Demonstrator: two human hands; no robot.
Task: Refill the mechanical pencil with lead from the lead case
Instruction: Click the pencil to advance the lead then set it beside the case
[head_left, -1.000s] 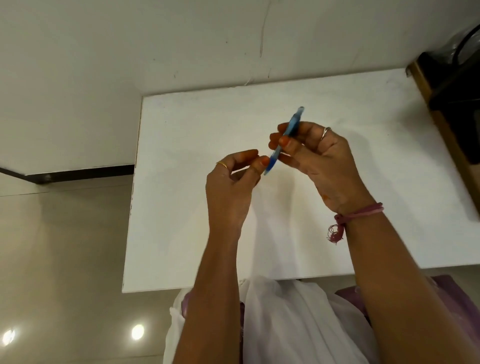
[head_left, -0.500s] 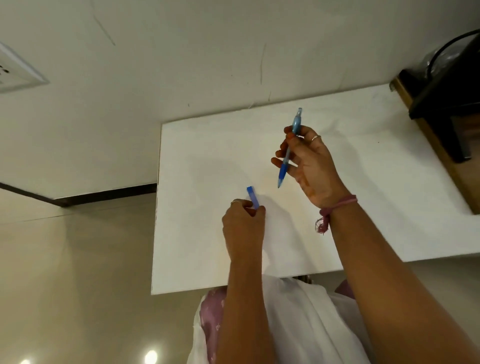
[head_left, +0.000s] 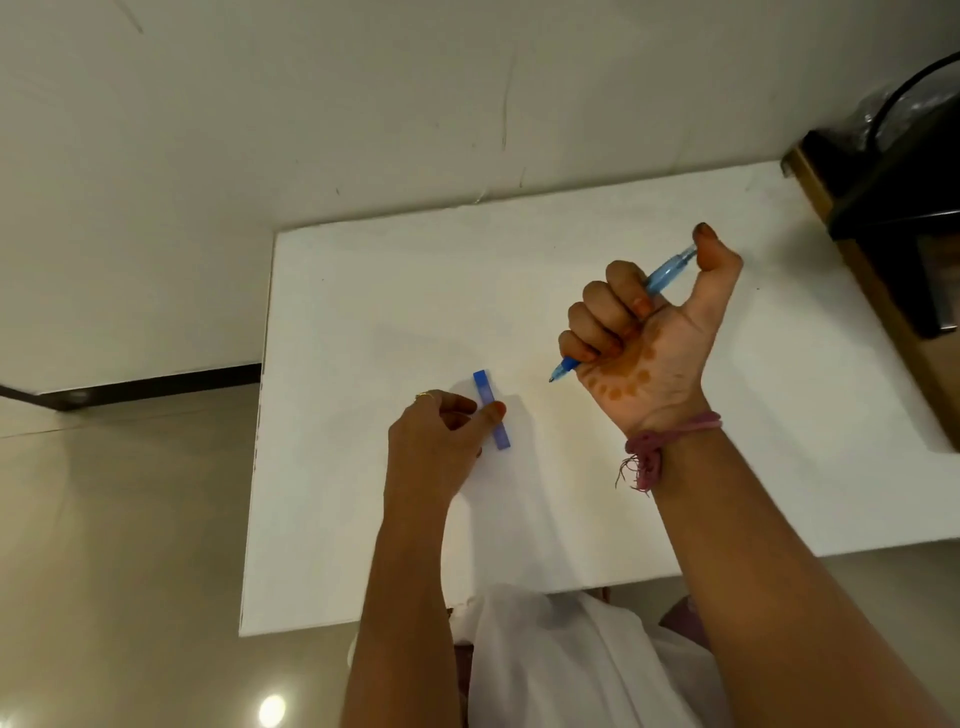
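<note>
A blue mechanical pencil (head_left: 667, 273) is gripped in the fist of my right hand (head_left: 644, 338), raised over the white table (head_left: 363, 312). Its tip points down and left, and my thumb sits on its top end. A slim blue lead case (head_left: 490, 408) lies flat on the table near the middle. My left hand (head_left: 441, 431) pinches the case between thumb and fingers at its middle. The two hands are apart.
A dark object on a wooden stand (head_left: 893, 208) sits beside the table's right edge. A pale wall rises behind the table, and tiled floor (head_left: 114, 519) lies to the left. White cloth on my lap (head_left: 561, 665) is below the near edge.
My right hand turned palm toward me and closed into a fist round the pencil, thumb on its top. My left hand laid the lead case down flat on the table.
</note>
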